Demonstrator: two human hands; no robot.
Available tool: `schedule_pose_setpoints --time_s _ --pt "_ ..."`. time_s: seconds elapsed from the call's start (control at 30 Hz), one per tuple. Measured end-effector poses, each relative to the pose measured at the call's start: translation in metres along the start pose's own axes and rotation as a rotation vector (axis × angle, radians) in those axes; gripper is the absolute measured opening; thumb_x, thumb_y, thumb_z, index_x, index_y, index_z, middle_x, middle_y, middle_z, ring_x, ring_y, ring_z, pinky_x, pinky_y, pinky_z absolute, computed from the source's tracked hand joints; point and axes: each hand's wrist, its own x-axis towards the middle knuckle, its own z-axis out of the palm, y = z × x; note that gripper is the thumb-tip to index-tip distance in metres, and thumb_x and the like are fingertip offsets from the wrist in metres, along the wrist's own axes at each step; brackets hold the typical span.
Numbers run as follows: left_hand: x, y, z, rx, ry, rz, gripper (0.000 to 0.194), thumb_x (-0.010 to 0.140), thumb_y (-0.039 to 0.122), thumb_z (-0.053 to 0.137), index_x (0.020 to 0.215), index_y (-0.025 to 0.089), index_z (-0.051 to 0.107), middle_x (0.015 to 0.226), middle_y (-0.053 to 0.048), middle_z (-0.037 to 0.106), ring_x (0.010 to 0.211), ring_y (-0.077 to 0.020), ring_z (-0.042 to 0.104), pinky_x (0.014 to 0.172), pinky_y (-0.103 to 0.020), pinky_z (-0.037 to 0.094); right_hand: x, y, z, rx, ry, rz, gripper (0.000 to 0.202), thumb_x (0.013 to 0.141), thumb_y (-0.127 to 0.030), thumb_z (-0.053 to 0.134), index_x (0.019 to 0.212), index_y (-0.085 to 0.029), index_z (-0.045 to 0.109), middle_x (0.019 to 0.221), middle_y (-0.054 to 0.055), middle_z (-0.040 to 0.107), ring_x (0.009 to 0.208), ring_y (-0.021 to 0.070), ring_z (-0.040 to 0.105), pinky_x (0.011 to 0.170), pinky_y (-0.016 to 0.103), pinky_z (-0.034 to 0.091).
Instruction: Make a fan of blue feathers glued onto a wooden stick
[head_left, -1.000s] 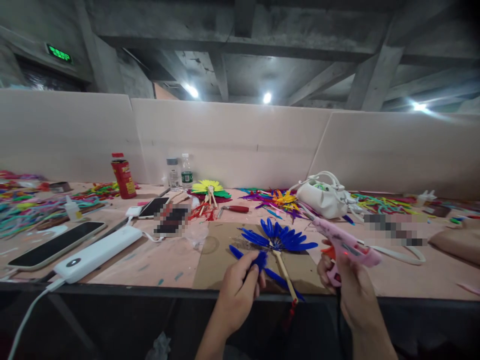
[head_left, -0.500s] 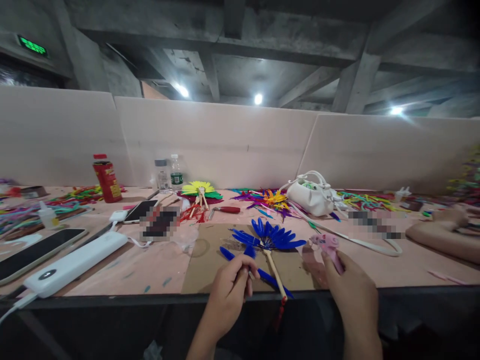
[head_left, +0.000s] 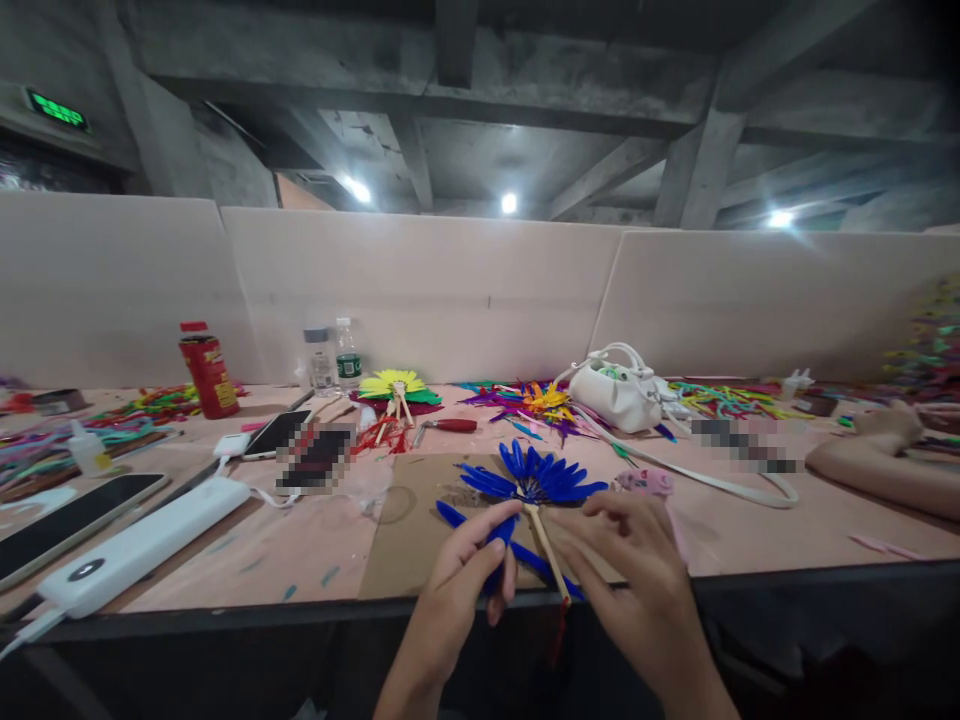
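Note:
A blue feather fan (head_left: pixel 551 480) lies spread on a brown cardboard sheet (head_left: pixel 397 525), its pale wooden handle (head_left: pixel 546 545) pointing toward me and a red tassel hanging at the table edge. My left hand (head_left: pixel 465 580), left of the handle, pinches a blue feather (head_left: pixel 496 540). More blue feathers (head_left: pixel 534 562) lie loose on the cardboard, partly covered by my hands. To the right of the handle, my right hand (head_left: pixel 634 565) hovers with fingers apart and nothing visible in it. Behind its knuckles lies a pink glue gun (head_left: pixel 646 482), mostly hidden.
A white power bank (head_left: pixel 150 545) and phones (head_left: pixel 79 515) occupy the left side. Farther back are a red bottle (head_left: pixel 208 370), a yellow feather fan (head_left: pixel 394 385), red-handled pliers (head_left: pixel 450 425) and a white handbag (head_left: pixel 615 390). Another person's arm (head_left: pixel 885 465) rests at the right.
My right hand has let go of the pink glue gun, leaving it on the table, and moved left beside the fan's handle. My left hand stays at about the same place with the feather.

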Motion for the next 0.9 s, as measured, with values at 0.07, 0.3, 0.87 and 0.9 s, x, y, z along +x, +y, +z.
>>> schedule_pose_setpoints --time_s 0.07,0.3,0.87,0.9 --pt "0.001 -0.002 0.005 -0.003 -0.045 -0.068 0.064 0.095 0.037 0.059 0.153 0.015 0.047 0.051 0.006 0.055 0.037 -0.0081 0.034 0.038 -0.019 0.029 0.003 -0.009 0.007 0.019 -0.052 -0.047 0.028 0.095 -0.012 0.067 0.113 -0.03 0.075 0.104 0.007 0.06 0.1 0.0257 0.054 0.086 0.039 0.045" --pt "0.015 0.01 0.019 0.121 -0.122 -0.184 0.077 0.096 0.052 0.046 0.159 0.011 0.03 0.056 0.003 0.06 0.04 -0.0135 0.047 0.041 -0.022 0.038 -0.001 0.008 0.011 0.022 -0.02 -0.074 0.019 0.096 -0.011 0.066 0.103 -0.026 0.076 0.095 0.005 0.069 0.095 0.0242 0.057 0.087 0.039 0.048" --pt "0.075 -0.007 0.043 1.181 0.473 0.134 0.016 0.089 0.015 0.055 0.082 0.013 0.07 0.092 -0.021 0.073 0.094 -0.0383 0.071 0.083 -0.046 0.05 -0.02 -0.007 -0.028 0.258 0.541 0.591 0.012 0.091 -0.03 0.076 0.098 -0.021 0.074 0.096 0.008 0.076 0.087 0.0259 0.072 0.084 0.039 0.056" --pt "0.076 -0.006 0.041 1.119 0.502 0.164 0.018 0.092 0.019 0.053 0.083 0.015 0.068 0.09 -0.019 0.072 0.094 -0.0365 0.071 0.083 -0.045 0.05 -0.021 -0.009 -0.029 0.293 0.592 0.607 0.013 0.09 -0.03 0.077 0.098 -0.021 0.074 0.096 0.009 0.076 0.088 0.0268 0.072 0.085 0.041 0.057"
